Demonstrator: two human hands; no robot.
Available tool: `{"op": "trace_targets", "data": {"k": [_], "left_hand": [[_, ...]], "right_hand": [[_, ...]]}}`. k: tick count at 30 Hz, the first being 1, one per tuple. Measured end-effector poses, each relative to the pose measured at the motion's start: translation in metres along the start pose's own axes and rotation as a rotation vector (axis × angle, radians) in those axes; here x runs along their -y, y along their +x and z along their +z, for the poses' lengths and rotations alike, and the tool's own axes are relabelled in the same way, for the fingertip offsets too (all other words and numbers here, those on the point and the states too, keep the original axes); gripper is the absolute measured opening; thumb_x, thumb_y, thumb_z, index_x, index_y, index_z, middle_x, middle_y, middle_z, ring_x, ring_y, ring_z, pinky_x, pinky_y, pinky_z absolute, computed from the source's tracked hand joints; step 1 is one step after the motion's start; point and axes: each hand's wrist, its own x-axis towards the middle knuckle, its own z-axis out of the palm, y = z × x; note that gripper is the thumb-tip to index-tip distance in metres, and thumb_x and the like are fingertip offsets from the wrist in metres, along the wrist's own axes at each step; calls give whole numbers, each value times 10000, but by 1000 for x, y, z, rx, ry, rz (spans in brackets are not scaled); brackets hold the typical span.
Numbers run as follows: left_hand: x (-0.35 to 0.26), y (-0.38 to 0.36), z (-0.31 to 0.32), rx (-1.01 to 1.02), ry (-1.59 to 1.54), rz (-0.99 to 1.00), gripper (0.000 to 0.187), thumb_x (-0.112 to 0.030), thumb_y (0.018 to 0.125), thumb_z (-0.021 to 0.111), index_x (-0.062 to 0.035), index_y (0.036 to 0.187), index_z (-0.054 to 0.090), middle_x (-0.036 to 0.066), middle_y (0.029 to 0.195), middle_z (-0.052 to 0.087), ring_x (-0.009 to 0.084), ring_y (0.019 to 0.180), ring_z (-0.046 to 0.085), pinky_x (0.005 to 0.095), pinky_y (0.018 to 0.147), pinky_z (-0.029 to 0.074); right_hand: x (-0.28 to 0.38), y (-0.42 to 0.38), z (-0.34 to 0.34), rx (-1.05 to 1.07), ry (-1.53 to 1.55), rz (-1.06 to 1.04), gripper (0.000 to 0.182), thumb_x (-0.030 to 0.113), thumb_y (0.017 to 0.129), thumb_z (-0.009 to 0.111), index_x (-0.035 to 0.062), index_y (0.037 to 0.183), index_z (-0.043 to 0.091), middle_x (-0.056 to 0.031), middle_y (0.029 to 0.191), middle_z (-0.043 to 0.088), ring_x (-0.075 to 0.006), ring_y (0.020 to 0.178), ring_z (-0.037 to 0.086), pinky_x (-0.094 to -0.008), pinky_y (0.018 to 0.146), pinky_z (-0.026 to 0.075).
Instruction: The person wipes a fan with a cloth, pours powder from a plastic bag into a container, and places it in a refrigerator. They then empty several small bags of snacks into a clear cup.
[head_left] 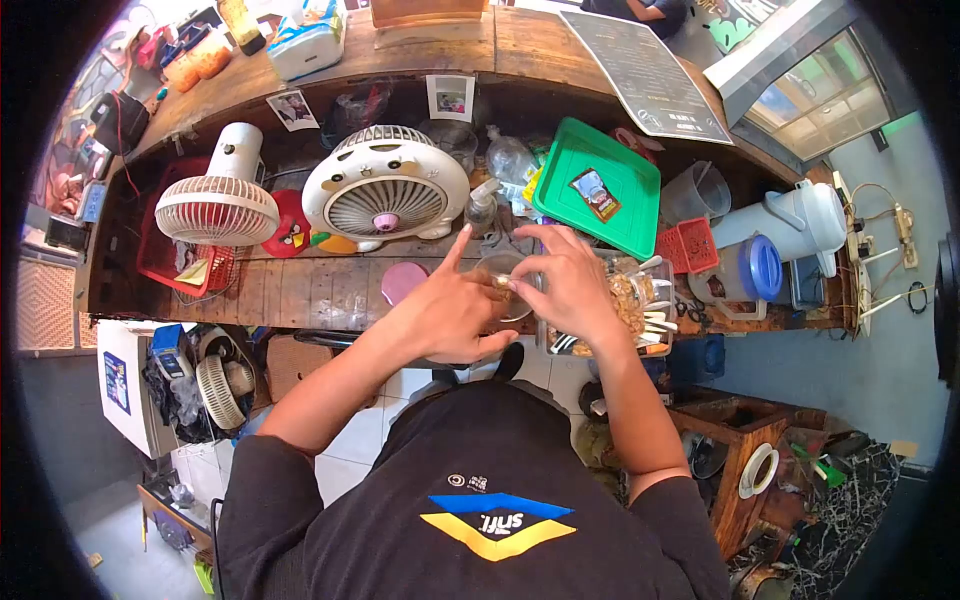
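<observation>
My right hand [572, 285] has thumb and forefinger in a pinch on a small pale item [503, 283], too small to name. Just left of it, my left hand [445, 312] has its index finger and thumb stretched apart, while the other fingers bend toward that item; whether they touch it is hidden. Below both hands is a clear round container [510, 305], partly covered. A clear tray [655, 345] sits close by my right wrist, with brown crumpled pieces [628, 298] and white-handled utensils [655, 322] in it.
A pink round lid [403, 283] lies on the wooden counter [330, 290]. Behind stand a white animal-faced fan [385, 190], a second fan [217, 205], a pump bottle [482, 205] and a green tray [620, 175] bearing a sachet [595, 193]. Rightward are a red basket [688, 245] and blue-lidded jug [750, 275].
</observation>
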Motion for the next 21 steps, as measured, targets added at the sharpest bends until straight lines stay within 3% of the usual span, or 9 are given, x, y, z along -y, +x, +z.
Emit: {"op": "trace_targets", "data": {"k": [5, 9, 15, 18, 21], "left_hand": [[-12, 7, -4, 221, 140, -90, 516, -573, 944, 553, -167, 1192, 754, 79, 1075, 753, 268, 1189, 649, 675, 1233, 3], [-12, 10, -2, 200, 152, -77, 532, -592, 905, 609, -184, 1216, 748, 80, 1050, 753, 277, 1208, 638, 672, 1234, -7], [-13, 10, -4, 274, 149, -102, 474, -510, 853, 719, -156, 1165, 760, 90, 1014, 749, 276, 1226, 628, 675, 1234, 12], [-16, 8, -9, 311, 157, -118, 463, -461, 837, 755, -128, 1159, 747, 84, 1047, 742, 260, 1227, 628, 673, 1236, 32], [-15, -4, -13, 188, 107, -83, 445, -365, 825, 775, -111, 1186, 717, 70, 1131, 720, 236, 1231, 623, 669, 1239, 53]], "right_hand": [[6, 3, 9, 41, -72, 66, 79, 183, 783, 770, 146, 844, 805, -64, 1353, 618, -271, 1299, 513, -478, 1050, 391], [12, 8, 18, 23, -227, 60, 86, 196, 770, 769, 171, 835, 819, -60, 1377, 613, -269, 1278, 519, -517, 1064, 357], [14, 13, 31, 8, -488, 131, 93, 223, 745, 797, 209, 832, 826, -45, 1351, 634, -270, 1249, 544, -525, 1096, 337], [16, 13, 30, 55, -512, 148, 102, 234, 757, 795, 211, 851, 826, -43, 1336, 642, -258, 1256, 545, -533, 1103, 329], [17, 9, 22, 30, -363, 110, 132, 240, 825, 729, 177, 901, 816, -53, 1296, 667, -250, 1228, 575, -533, 1107, 326]]}}
